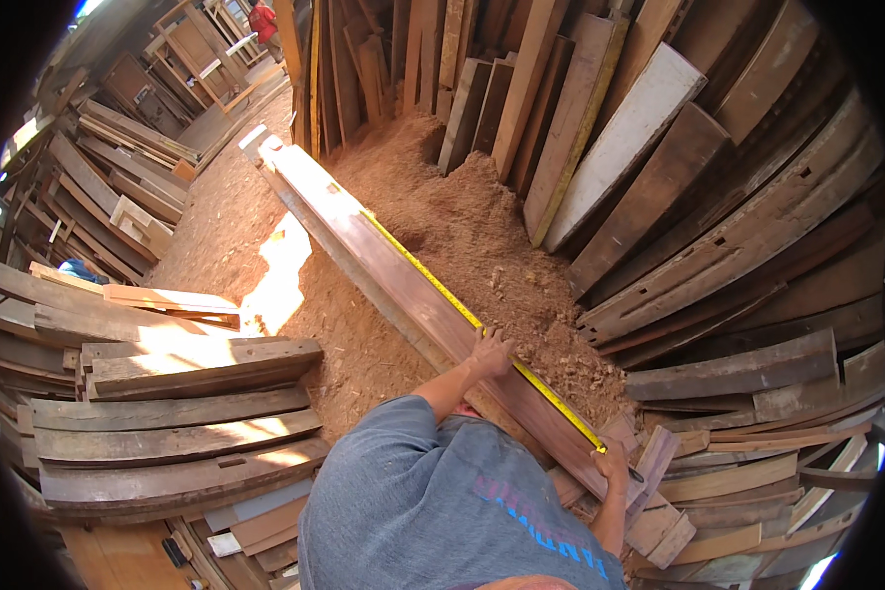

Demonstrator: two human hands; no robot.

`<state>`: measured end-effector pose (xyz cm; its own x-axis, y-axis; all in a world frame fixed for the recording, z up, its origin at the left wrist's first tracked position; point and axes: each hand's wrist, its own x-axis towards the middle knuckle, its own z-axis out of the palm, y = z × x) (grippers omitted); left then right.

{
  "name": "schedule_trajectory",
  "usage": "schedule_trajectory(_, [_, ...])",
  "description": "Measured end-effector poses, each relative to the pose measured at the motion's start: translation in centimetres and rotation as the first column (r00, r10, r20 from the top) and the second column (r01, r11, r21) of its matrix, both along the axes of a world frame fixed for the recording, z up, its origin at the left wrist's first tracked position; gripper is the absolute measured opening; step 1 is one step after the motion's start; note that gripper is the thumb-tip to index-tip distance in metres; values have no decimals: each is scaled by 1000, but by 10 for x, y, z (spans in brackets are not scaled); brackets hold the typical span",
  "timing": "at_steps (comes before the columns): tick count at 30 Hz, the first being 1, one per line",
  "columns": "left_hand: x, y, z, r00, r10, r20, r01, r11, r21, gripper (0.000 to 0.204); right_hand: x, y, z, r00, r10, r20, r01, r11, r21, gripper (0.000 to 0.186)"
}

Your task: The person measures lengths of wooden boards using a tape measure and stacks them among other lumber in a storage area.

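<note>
A long reddish-brown board [433,307] runs diagonally, from the bright far left toward my right side. A yellow tape measure [441,288] is stretched along its far edge. My left hand [492,354] is on the board about midway, its fingers curled at the tape blade, which passes under them. Lower right, my right hand [614,464] grips the tape near the board's near end. A small dark tip shows beside that hand; I cannot make out what it belongs to. A paler plank [364,283] lies along the board's left side, under or beside it.
Sawdust [393,177] is heaped on the ground beyond the board. Planks [649,187] lean upright at the far right. Thick beams [177,433] are stacked on my left, and offcuts [737,482] pile up at the right. A person in red [264,22] stands far back.
</note>
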<state>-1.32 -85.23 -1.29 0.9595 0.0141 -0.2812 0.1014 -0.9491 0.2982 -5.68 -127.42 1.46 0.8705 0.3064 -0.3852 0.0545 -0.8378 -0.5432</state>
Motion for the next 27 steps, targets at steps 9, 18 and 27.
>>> schedule_trajectory(9, [-3,21,4,993,-41,109,35,998,61,37,4,35,-4,1000,24,-18,-22,991,132,47])
schedule_trajectory(18, [-18,37,14,990,-85,114,83,996,17,40,12,84,-9,988,138,-67,-118,964,239,49])
schedule_trajectory(27, [0,87,5,979,-202,31,202,979,16,41,23,132,8,966,125,-225,-114,992,61,47])
